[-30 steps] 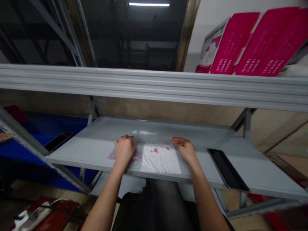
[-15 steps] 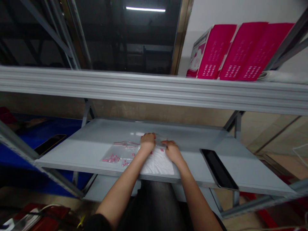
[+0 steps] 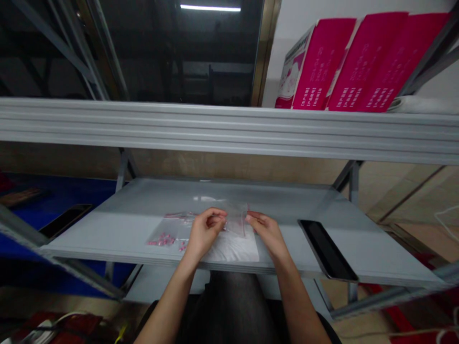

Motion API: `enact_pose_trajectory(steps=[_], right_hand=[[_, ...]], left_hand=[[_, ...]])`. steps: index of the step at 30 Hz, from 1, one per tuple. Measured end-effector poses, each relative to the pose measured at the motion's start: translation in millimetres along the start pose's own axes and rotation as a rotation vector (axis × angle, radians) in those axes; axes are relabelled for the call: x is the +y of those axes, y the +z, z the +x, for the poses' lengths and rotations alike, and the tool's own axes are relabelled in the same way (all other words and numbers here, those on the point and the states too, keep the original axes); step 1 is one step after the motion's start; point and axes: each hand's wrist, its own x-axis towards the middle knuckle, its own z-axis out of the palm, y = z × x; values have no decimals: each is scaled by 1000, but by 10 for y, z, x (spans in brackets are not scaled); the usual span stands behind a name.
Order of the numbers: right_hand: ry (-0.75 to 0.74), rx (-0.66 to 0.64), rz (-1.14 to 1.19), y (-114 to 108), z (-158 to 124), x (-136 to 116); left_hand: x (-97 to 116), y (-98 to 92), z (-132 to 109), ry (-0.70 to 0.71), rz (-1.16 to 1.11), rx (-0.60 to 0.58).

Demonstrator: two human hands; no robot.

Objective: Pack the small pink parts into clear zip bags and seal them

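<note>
A small clear zip bag (image 3: 236,223) with a pinkish-red zip line lies between my two hands. My right hand (image 3: 265,229) is closed, thumb and fingers pinching the bag at its zip edge. My left hand (image 3: 207,229) is closed in a pinch at the bag's other side; what lies between its fingertips is too small to make out. Beneath them a white sheet (image 3: 234,251) rests on the grey shelf. To the left lies a larger clear zip bag (image 3: 179,225) with several small pink beads (image 3: 163,239) in it.
A dark tablet or phone (image 3: 327,251) lies on the grey shelf (image 3: 287,200) at right. Another dark device (image 3: 66,220) is at left on a blue surface. A metal shelf beam (image 3: 229,126) crosses above my hands, bearing pink boxes (image 3: 324,64).
My left hand has moved left and turned, its fingertips now pinched. The small bag has come into clear view between my hands. The camera view has shifted slightly.
</note>
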Motion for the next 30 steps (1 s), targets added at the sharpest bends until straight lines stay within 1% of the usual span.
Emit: enact_pose_trajectory(steps=[3, 5, 8, 11, 13, 15, 17, 19, 21, 23, 26, 27, 28, 29, 30], right_hand=[[73, -89, 62, 13, -197, -70], [118, -138, 88, 34, -320, -121], [207, -268, 167, 90, -483, -202], [283, -377, 296, 174, -613, -257], [315, -429, 387, 228, -680, -263], [351, -451, 481, 261, -733, -252], [381, -414, 546, 268, -775, -235], [400, -371, 557, 257, -810, -217], [423, -376, 540, 242, -843, -197], [439, -378, 522, 240, -879, -177], [416, -388, 470, 278, -947, -168], [398, -403, 442, 301, -975, -177], [374, -418, 410, 328, -1007, -193], [348, -434, 375, 356, -1042, -214], [323, -451, 339, 384, -1078, -238]], left_hand=[[0, -122, -339, -16, -142, 78], [10, -178, -499, -22, -202, 117], [43, -236, -653, -16, -305, 148], [85, -289, -758, 6, -441, 139], [111, -328, -821, 35, -479, 122], [124, -369, -881, 68, -454, 115], [113, -405, -936, 74, -392, 109], [72, -431, -983, 37, -328, 100], [6, -447, -1021, -12, -260, 112], [-62, -452, -1052, -26, -158, 169], [-100, -438, -1096, 32, 37, 305], [-84, -424, -1113, 49, 75, 315], [-57, -404, -1131, 54, 91, 288], [-20, -378, -1150, 47, 85, 220], [20, -346, -1170, 33, 64, 126]])
